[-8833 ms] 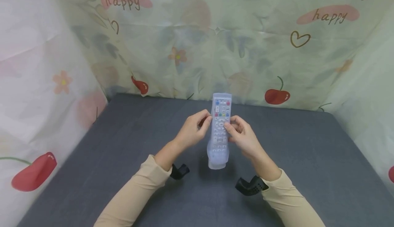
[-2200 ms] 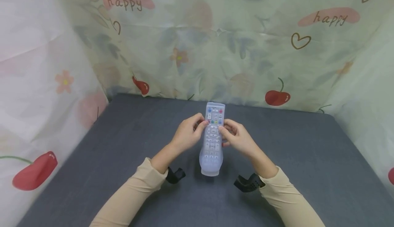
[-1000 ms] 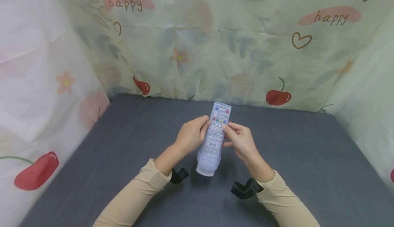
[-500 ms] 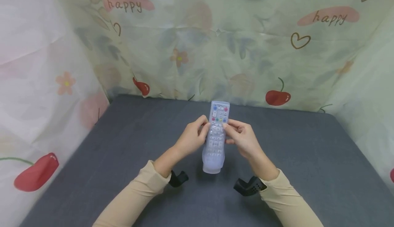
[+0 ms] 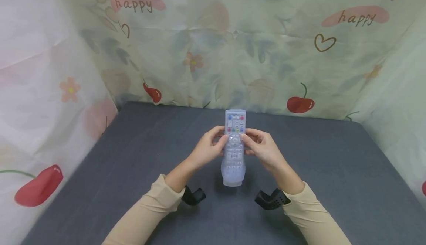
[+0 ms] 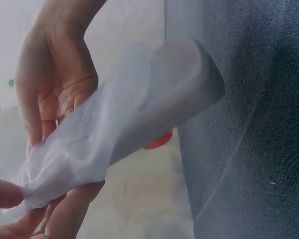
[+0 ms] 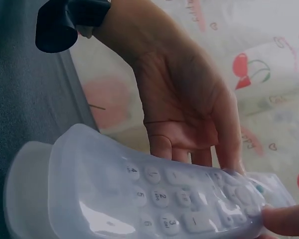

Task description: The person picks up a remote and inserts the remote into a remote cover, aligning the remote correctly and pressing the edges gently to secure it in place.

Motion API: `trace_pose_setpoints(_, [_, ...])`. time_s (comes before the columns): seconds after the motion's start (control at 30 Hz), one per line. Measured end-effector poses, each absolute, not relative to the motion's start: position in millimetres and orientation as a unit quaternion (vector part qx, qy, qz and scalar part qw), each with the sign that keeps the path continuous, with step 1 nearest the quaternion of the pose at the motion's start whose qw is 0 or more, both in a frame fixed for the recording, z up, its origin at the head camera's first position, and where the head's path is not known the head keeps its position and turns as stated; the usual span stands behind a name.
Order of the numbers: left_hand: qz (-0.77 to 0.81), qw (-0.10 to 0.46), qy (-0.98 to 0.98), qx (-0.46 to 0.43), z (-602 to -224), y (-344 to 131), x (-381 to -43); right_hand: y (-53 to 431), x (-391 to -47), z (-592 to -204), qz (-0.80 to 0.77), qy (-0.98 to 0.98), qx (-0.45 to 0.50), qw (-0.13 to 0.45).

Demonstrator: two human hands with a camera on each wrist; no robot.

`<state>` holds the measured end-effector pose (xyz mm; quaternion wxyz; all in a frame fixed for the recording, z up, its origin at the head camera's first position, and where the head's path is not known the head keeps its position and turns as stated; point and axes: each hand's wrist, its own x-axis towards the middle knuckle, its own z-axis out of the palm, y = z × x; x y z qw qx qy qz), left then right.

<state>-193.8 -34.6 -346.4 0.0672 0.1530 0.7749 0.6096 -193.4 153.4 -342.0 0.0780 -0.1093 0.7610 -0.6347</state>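
A white remote control with a translucent, loose-fitting cover over it is held up in front of the person, buttons facing the head camera. Its bare lower end sticks out of the cover in the left wrist view. My left hand pinches the left edge around mid-length, thumb at the front and fingers behind. On the opposite edge, my right hand grips it the same way, its thumb near the round navigation pad. Number keys show through the cover in the right wrist view.
A dark grey cloth-covered table lies below the hands. Patterned curtains with cherries and hearts stand behind and at both sides. Black wrist mounts hang beneath the forearms.
The remote sits a little lower than in the oldest frame. It leaned right a second ago and has since swung back near upright; both hands keep hold of its edges.
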Motion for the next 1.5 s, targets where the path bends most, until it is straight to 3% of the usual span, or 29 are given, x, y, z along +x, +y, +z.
trace_pose_setpoints(0.37, [0.613,0.004,0.778,0.137,-340.5,-36.3,-198.8,150.3,-193.5,-345.4,-0.567,0.797,-0.172,0.116])
trace_pose_setpoints(0.9, [0.623,0.057,0.768,0.136,-345.1,-34.8,-199.3,153.7,-195.3,-349.5,-0.58,0.789,-0.147,0.139])
trace_pose_setpoints(1.03, [0.621,0.048,0.77,0.142,-349.4,-33.1,-199.2,154.1,-194.6,-348.5,-0.572,0.793,-0.152,0.141])
trace_pose_setpoints(1.3, [0.628,0.035,0.765,0.14,-351.3,-31.0,-197.9,155.3,-199.0,-339.5,-0.526,0.836,-0.154,0.016])
trace_pose_setpoints(1.5, [0.626,0.039,0.766,0.144,-353.3,-30.3,-195.7,155.5,-201.2,-338.3,-0.444,0.874,-0.194,-0.024])
